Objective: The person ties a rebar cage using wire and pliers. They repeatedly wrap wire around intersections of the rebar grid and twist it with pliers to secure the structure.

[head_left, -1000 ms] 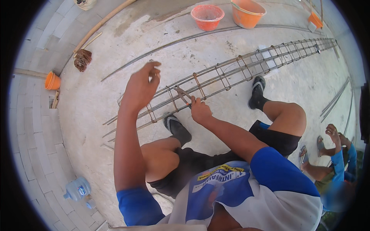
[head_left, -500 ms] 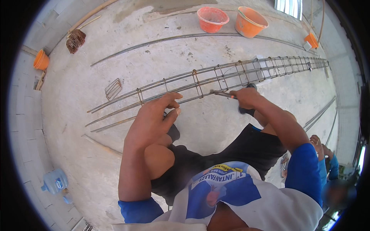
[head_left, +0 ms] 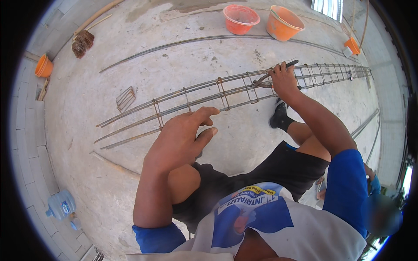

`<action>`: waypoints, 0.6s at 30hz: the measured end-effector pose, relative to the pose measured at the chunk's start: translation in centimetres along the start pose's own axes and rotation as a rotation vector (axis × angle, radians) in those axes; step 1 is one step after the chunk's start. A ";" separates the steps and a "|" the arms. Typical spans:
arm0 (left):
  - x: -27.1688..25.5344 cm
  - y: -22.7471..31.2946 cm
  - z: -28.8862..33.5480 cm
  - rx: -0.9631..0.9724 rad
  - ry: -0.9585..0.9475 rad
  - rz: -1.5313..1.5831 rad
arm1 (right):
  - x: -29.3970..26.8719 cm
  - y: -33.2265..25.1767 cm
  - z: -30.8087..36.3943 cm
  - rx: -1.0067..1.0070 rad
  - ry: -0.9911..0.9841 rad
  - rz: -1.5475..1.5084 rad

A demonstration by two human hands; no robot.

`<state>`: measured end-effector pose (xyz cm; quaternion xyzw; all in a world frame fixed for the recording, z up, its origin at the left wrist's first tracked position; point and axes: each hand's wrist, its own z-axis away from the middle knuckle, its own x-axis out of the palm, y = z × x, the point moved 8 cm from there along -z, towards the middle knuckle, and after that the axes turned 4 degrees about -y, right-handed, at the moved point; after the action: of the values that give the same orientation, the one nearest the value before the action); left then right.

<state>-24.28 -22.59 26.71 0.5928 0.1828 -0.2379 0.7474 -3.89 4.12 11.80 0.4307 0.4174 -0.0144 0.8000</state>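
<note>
A long rebar cage [head_left: 237, 90] of steel bars with square stirrups runs across the floor in front of me, from the left middle to the far right. My right hand [head_left: 285, 82] grips a pair of pincers [head_left: 261, 81] over the cage, with the handles spread and the jaws beside a stirrup. My left hand [head_left: 185, 132] hovers at the cage's near bar, thumb and forefinger apart, with nothing visible between them; its other fingers are partly hidden. Left of the cage lies a loose wire stirrup [head_left: 125, 99].
Beyond the cage lie long loose bars [head_left: 187, 40], a red tub [head_left: 240, 19] and an orange tub [head_left: 283, 24]. Along the left wall are an orange bucket [head_left: 43, 66], a rusty brown bundle [head_left: 82, 43] and a water bottle [head_left: 61, 204]. Another person [head_left: 381, 213] is at the lower right.
My right hand has moved away from me onto the cage, and the pincers' handles have spread. My left hand has shifted slightly right and nearer to me.
</note>
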 end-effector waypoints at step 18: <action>2.0 -0.6 -12.3 0.045 -0.286 -0.201 | 1.6 0.2 -4.5 -0.300 -0.408 -0.273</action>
<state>-22.91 -11.03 22.28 0.5481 0.1277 -0.3976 0.7247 -5.77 7.93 9.56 0.2356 0.2995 -0.1467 0.9128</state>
